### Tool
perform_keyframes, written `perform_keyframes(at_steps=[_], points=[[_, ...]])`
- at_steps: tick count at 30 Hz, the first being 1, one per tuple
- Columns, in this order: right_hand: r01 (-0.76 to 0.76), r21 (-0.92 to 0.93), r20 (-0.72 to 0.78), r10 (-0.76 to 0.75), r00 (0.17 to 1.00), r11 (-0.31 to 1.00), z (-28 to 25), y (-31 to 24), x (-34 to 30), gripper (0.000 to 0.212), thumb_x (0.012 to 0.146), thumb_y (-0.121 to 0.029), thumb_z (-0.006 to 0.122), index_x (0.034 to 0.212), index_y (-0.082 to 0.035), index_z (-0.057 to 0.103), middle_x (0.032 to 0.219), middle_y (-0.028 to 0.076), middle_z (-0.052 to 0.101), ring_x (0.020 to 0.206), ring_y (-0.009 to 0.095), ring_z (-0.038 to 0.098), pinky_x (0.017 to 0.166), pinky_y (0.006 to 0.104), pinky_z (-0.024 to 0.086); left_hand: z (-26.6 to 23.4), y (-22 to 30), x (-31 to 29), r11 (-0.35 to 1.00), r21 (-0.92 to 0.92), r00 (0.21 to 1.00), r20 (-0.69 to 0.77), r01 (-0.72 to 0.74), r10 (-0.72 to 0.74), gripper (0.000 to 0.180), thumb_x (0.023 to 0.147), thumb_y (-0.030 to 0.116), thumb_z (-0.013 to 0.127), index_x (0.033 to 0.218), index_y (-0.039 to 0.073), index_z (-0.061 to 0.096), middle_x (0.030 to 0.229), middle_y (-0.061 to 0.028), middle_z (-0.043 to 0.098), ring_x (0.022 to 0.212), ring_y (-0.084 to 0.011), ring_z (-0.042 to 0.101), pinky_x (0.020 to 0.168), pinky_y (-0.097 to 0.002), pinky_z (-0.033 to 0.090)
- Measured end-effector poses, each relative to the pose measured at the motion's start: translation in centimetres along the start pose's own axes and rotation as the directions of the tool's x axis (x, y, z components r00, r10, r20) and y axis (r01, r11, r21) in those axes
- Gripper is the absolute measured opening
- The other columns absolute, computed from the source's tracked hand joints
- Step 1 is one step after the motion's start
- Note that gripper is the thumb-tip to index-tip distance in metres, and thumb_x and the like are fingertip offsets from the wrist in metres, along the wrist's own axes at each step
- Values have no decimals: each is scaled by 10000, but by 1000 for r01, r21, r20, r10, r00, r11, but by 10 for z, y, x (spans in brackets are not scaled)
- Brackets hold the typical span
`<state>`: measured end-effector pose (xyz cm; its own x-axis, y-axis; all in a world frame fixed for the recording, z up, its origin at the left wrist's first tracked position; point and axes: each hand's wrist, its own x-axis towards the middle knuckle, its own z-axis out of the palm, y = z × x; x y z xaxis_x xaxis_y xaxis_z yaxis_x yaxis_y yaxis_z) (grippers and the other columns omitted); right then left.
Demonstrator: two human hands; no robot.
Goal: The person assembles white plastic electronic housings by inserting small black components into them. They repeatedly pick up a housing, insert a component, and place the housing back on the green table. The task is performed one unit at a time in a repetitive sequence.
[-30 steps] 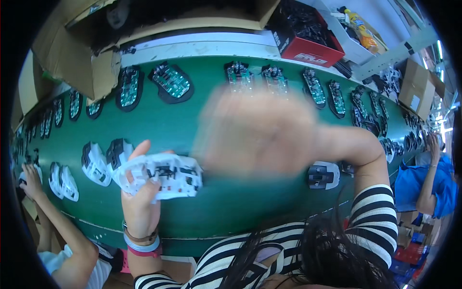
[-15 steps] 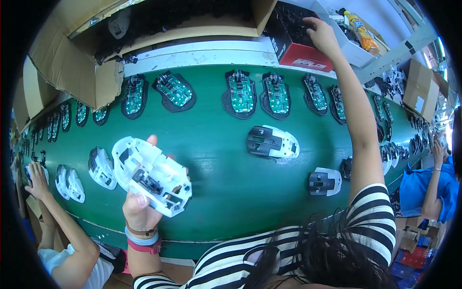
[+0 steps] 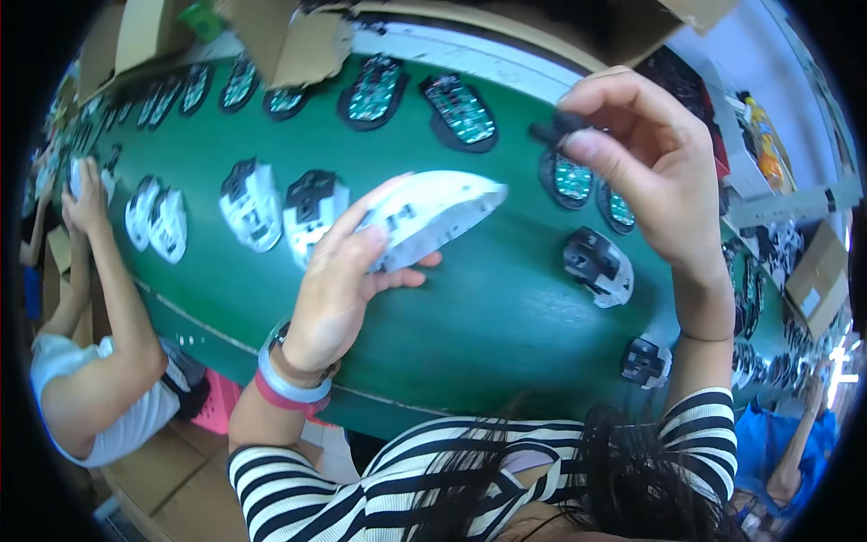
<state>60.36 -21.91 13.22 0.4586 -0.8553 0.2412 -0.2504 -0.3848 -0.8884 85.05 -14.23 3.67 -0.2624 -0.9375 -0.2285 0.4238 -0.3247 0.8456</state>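
Note:
My left hand (image 3: 330,289) grips a white computer mouse shell (image 3: 442,210), tilted on its side with the smooth outer curve facing up. Between thumb and fingertips, my right hand (image 3: 668,172) pinches a small black plastic part (image 3: 558,129), whose exact shape is partly hidden. The part is held apart from the shell, up and to its right. Left of my left hand lies a white shell with a black insert (image 3: 316,203). Under my right hand, a circuit board on a black mouse base (image 3: 571,181) is partly covered.
More black-and-white shells lie on the green table (image 3: 488,334), including one at right (image 3: 598,266) and one lower right (image 3: 647,362). Circuit boards on black bases (image 3: 461,113) line the far side, before cardboard boxes (image 3: 302,45). Co-workers sit at left (image 3: 108,361) and right (image 3: 795,434).
My right hand has come back from the red box of black parts, bringing a small black part. The shell in my left hand has turned from inside-up to its side. The view has swung.

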Motion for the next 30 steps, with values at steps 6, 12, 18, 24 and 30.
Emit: perform_keyframes(at_steps=[6, 12, 18, 24, 30], points=[[202, -202, 321, -130, 938, 958, 54, 3, 22, 185, 798, 38, 693, 980, 8, 679, 897, 66, 654, 799, 143, 609, 700, 275, 491, -5, 1, -1, 986, 156, 995, 85, -59, 46, 595, 840, 161, 747, 1355, 16, 485, 1224, -80, 582, 1100, -134, 547, 917, -271, 461], [276, -202, 393, -180, 902, 940, 68, 19, 21, 198, 773, 23, 720, 967, -16, 701, 822, 78, 658, 761, 179, 606, 664, 281, 484, -6, 1, 4, 894, 408, 983, 97, -185, 159, 636, 788, 183, 790, 1326, 8, 499, 1158, -73, 610, 1049, -134, 577, 905, -275, 469], [335, -216, 358, -245, 901, 917, 70, 28, 14, 255, 723, 47, 749, 965, -22, 709, 836, 79, 639, 775, 187, 613, 657, 282, 489, -9, 0, 5, 834, 508, 976, 71, -214, 207, 626, 755, 176, 808, 1290, 4, 533, 1163, -79, 606, 1065, -158, 570, 944, -295, 438], [361, -277, 342, -259, 903, 891, 69, 30, 10, 376, 732, 4, 764, 1093, -21, 661, 991, 102, 606, 862, 222, 614, 747, 310, 496, -11, -5, 6, 814, 514, 959, 70, -272, 275, 578, 760, 168, 796, 1263, 8, 559, 1135, -92, 618, 1052, -177, 588, 935, -306, 452], [-12, -42, 381, 27, 924, 999, 70, 42, 7, 517, 815, -150, 699, 1279, -14, 517, 1146, 209, 610, 1020, 342, 624, 871, 386, 497, -7, 4, 1, 793, 539, 940, -8, -284, 342, 681, 735, 138, 781, 1340, 40, 484, 1140, -99, 565, 1066, -182, 576, 932, -303, 465]])
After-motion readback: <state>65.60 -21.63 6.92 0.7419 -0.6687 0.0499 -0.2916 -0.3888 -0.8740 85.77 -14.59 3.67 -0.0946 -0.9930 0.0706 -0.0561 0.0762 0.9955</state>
